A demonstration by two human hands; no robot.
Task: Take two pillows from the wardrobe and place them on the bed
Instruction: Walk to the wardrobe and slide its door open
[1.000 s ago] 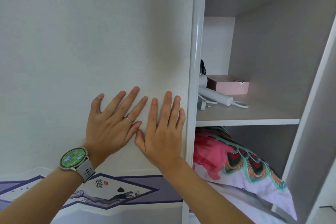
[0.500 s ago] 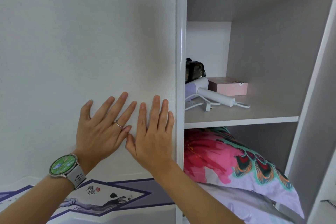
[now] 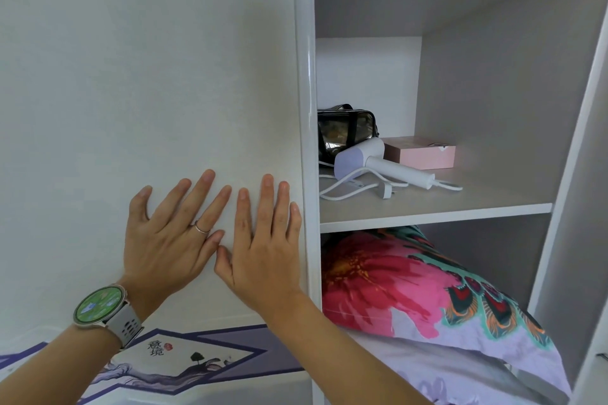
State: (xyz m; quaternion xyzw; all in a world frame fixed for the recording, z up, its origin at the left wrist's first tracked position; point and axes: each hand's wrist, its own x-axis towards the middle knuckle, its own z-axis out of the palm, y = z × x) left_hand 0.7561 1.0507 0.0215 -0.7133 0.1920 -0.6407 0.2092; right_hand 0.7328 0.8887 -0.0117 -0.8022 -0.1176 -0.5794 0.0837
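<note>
Left hand point(image 3: 166, 242) and right hand point(image 3: 263, 253) flat, fingers point(image 3: 268, 197) straight.

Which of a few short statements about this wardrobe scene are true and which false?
1. Both hands, left hand and right hand, lie flat on the white sliding wardrobe door. True.
2. The flowered pink and teal pillow lies below the shelf. True.
3. The white hair dryer rests on the pillow. False: it lies on the pale wooden shelf.
4. The pink flat box stands in front of the hair dryer. False: it sits behind it.
5. The round green-faced wristwatch is on the right wrist. False: the left.
</note>
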